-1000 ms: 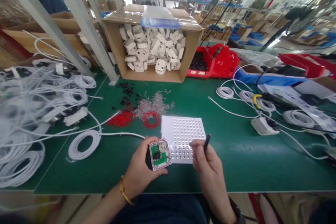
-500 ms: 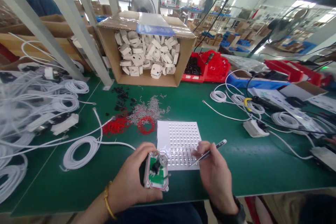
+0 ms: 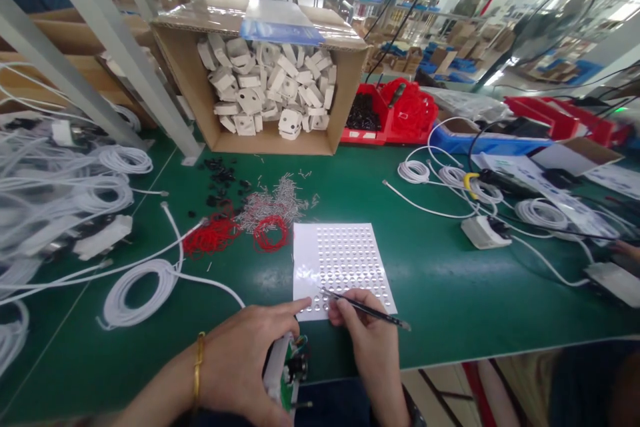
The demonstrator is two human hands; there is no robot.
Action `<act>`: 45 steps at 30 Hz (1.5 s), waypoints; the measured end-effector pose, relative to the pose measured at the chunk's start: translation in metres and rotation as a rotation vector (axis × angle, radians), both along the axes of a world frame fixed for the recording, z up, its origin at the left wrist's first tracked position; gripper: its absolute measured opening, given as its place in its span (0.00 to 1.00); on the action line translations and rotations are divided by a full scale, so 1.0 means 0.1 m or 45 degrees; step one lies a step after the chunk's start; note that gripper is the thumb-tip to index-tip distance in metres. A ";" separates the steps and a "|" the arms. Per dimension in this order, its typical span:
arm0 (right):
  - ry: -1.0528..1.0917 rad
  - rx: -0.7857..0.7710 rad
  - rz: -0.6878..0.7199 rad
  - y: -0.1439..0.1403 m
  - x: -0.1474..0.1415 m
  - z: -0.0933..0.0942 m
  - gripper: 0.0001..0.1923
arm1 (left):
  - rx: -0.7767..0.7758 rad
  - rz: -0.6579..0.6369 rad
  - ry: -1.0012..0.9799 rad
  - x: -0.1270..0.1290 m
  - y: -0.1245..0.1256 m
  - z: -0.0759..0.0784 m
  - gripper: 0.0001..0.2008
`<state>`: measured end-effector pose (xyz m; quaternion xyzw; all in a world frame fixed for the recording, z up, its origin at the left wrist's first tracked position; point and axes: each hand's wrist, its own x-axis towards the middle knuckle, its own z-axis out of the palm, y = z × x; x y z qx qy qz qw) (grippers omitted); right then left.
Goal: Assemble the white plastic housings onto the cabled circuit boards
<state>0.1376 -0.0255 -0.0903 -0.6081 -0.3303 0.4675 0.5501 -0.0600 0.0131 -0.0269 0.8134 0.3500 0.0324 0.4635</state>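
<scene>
My left hand [image 3: 245, 363] grips a small white housing with a green circuit board [image 3: 286, 373] at the table's near edge, its index finger stretched onto the lower left corner of a white sheet of small clear dots [image 3: 340, 260]. My right hand [image 3: 367, 340] pinches dark tweezers [image 3: 365, 310], their tip resting on the sheet's bottom rows just right of that finger.
Red rubber rings [image 3: 227, 233], small metal pins [image 3: 273, 200] and black bits lie behind the sheet. A tipped cardboard box of white housings [image 3: 265, 90] stands at the back. White coiled cables [image 3: 130, 287] cover the left side. Red bins [image 3: 395, 117] and more cables lie right.
The housing has dropped toward the table's near edge and turned on edge. My left index finger now reaches onto the sheet. The tweezers swung round so their tip points left onto the dots.
</scene>
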 end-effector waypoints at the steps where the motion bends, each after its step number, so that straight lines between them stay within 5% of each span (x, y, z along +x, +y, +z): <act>1: -0.027 -0.001 -0.010 0.00 -0.01 -0.02 0.17 | 0.012 -0.013 0.006 0.02 0.02 0.00 0.22; 7: -0.139 -0.001 -0.038 -0.01 -0.02 -0.09 0.16 | 0.056 -0.075 0.116 0.10 0.08 0.00 0.25; 16: -0.151 0.019 0.152 0.00 0.07 -0.02 0.15 | 0.094 -0.073 0.108 0.10 0.07 -0.04 0.24; 28: -0.173 -0.014 0.161 -0.01 0.04 -0.01 0.16 | -0.045 -0.043 -0.004 0.05 0.08 -0.06 0.26; 31: -0.098 0.004 0.106 -0.02 0.03 -0.04 0.16 | -0.088 0.144 -0.142 -0.04 0.03 -0.11 0.30; 38: 0.328 -0.060 0.046 -0.05 0.09 0.01 0.18 | 0.075 0.977 -0.524 -0.07 -0.19 -0.38 0.36; 45: 0.807 0.000 0.222 0.03 -0.18 0.37 0.13 | 0.014 1.025 -0.736 0.07 -0.21 -0.52 0.37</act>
